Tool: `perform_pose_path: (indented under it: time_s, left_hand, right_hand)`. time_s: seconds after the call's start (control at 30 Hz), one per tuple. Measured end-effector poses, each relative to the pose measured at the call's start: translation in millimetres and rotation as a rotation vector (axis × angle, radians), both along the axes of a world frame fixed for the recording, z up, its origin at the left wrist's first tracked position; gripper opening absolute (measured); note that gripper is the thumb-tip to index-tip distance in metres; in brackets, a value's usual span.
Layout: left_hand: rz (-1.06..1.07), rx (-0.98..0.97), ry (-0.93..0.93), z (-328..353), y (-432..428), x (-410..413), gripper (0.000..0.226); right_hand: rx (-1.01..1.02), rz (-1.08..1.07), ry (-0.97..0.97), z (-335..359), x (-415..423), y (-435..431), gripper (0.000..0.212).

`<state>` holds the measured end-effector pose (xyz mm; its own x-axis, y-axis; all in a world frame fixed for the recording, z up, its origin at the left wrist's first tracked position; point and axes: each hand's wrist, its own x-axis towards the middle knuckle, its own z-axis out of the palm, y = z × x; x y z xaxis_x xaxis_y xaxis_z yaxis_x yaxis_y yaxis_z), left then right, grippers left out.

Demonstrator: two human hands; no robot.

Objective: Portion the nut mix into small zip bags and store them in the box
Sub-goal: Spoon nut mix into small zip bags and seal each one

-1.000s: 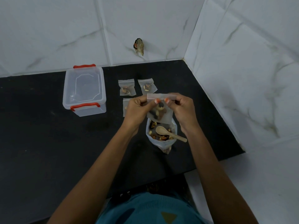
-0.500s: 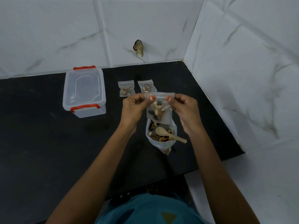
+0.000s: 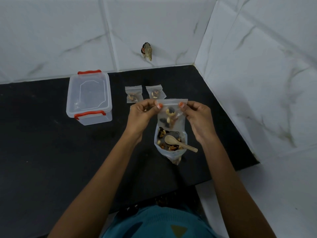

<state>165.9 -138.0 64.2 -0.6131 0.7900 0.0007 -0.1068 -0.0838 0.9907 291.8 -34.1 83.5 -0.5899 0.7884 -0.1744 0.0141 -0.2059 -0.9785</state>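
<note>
Now the left hand [image 3: 140, 115] and right hand [image 3: 197, 117] pinch the small clear zip bag of nuts [image 3: 171, 121] by its top strip, above the open nut pouch [image 3: 171, 154]; the lidded clear plastic box [image 3: 89, 98] lies at 9 o'clock, nearer the left hand.

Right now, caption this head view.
Left hand and right hand pinch the top of a zip bag above the nut-mix pouch; two filled bags lie beside the closed box.
</note>
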Motion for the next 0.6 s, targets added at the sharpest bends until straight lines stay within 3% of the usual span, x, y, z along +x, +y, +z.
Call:
perform_pose_path:
  time_s: [0.3,0.47,0.6]
  left_hand:
    - [0.018,0.011,-0.054,2.4,1.0,1.2,0.010]
    - [-0.014,0.044,-0.070,1.7,0.4,3.2,0.011]
    - [-0.079,0.151,-0.214,5.5,0.7,7.3,0.018]
  right_hand:
    - [-0.055,-0.003,0.054,5.5,3.1,1.5,0.010]
    - [-0.003,-0.071,-0.035,5.2,-0.6,0.8,0.014]
    - [0.060,-0.084,-0.063,4.4,-2.8,1.0,0.016]
